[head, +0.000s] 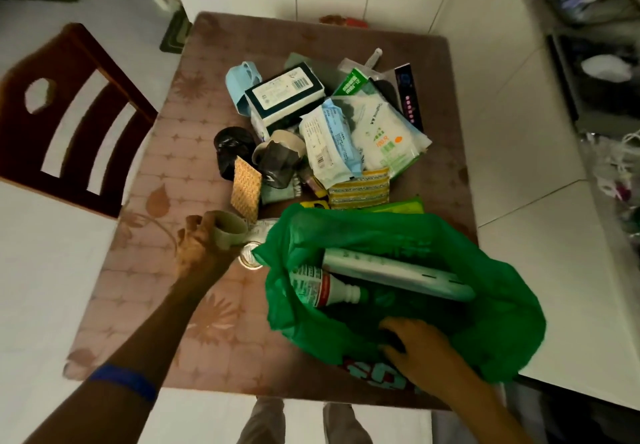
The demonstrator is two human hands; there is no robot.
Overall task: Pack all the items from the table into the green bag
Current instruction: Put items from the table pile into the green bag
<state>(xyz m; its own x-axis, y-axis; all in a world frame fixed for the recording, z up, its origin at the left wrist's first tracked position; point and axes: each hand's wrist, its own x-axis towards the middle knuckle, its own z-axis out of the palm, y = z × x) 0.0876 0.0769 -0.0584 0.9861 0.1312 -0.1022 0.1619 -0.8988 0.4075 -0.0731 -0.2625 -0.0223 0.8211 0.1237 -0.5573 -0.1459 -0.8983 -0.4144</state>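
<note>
The green bag lies open on the near right of the table. Inside it I see a white bottle and a long pale pack. My right hand grips the bag's near rim. My left hand holds a grey tape roll just left of the bag's mouth. A pile of items fills the table's middle: a dark box, white wipe packs, a cotton pack, an orange blister strip, a black bag roll.
A dark wooden chair stands at the table's left side. A small clear lid or jar sits by the bag's left edge. White floor lies to the right, with cluttered shelves at the far right.
</note>
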